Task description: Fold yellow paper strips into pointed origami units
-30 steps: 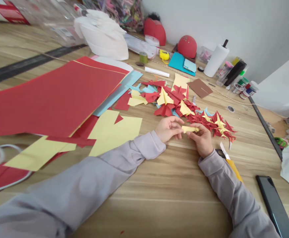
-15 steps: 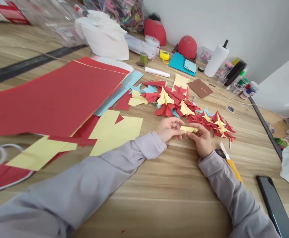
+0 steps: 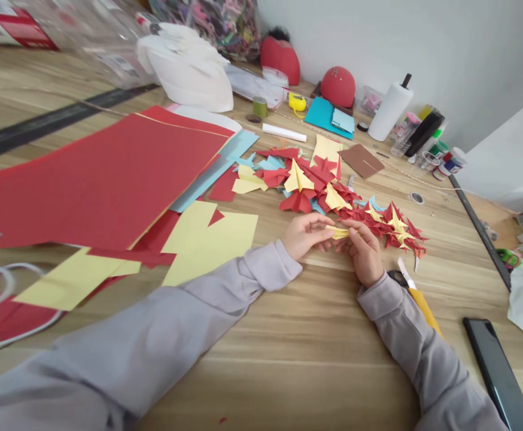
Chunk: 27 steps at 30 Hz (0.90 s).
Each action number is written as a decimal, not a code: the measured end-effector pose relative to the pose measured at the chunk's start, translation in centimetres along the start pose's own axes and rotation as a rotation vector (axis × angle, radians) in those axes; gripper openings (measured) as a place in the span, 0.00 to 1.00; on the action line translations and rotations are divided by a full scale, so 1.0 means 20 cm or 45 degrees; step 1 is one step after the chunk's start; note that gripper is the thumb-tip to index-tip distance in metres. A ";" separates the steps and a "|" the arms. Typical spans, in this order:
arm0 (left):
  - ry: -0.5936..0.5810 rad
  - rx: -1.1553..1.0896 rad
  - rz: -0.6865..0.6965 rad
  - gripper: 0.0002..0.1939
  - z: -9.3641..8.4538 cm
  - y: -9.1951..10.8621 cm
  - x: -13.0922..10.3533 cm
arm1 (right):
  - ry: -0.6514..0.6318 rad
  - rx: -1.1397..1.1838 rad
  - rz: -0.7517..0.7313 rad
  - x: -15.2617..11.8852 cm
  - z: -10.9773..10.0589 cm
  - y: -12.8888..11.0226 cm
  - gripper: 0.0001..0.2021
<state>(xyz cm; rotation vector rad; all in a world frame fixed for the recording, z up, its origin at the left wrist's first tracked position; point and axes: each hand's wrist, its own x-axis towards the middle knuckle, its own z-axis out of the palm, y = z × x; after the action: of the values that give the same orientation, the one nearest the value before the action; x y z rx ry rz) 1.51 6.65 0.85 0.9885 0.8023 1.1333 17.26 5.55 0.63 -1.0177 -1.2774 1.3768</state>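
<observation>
A small folded piece of yellow paper (image 3: 337,232) is pinched between my two hands, just above the table. My left hand (image 3: 307,236) grips its left end between thumb and fingers. At the other end, my right hand (image 3: 362,248) holds it with the thumb on the near side and fingers behind. Right behind the hands lies a pile of folded paper planes (image 3: 318,176), mostly red with some yellow and light blue. A second heap of smaller red and yellow folded pieces (image 3: 391,222) sits beyond my right hand.
Large red paper sheets (image 3: 95,173) and yellow sheets (image 3: 230,230) cover the left side. Scissors (image 3: 423,308) with yellow handles lie by my right wrist, and a phone (image 3: 497,371) farther right. White rolled paper (image 3: 283,132), a tape measure (image 3: 297,102) and bottles (image 3: 450,163) stand at the back.
My right fingers have shifted along the yellow paper, and its visible part now looks narrower. My left hand has hardly moved.
</observation>
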 end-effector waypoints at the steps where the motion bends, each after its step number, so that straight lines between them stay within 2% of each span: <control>1: -0.007 0.023 0.022 0.19 0.00 0.00 0.00 | 0.009 -0.003 0.006 0.00 0.00 0.00 0.14; 8: -0.016 0.021 0.045 0.20 0.01 0.00 -0.01 | 0.014 -0.074 0.024 0.01 0.00 0.01 0.15; 14: 0.058 0.008 0.059 0.17 0.01 -0.01 0.00 | 0.040 -0.123 -0.013 0.00 0.01 0.00 0.20; 19: 0.222 -0.090 0.082 0.14 -0.01 -0.02 0.02 | 0.289 -0.325 -0.203 -0.03 0.03 -0.01 0.19; 23: 0.239 -0.098 0.076 0.11 -0.01 -0.02 0.03 | 0.421 -0.609 -0.433 -0.05 0.03 0.01 0.12; 27: 0.220 -0.196 0.043 0.10 -0.01 -0.01 0.02 | 0.482 -0.720 -0.468 -0.05 0.02 0.02 0.09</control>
<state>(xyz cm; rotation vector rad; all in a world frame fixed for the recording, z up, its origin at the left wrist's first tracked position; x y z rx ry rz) 1.58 7.06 0.61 0.7863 0.8248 1.3023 16.99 4.50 0.27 -1.2649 -1.4973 0.5141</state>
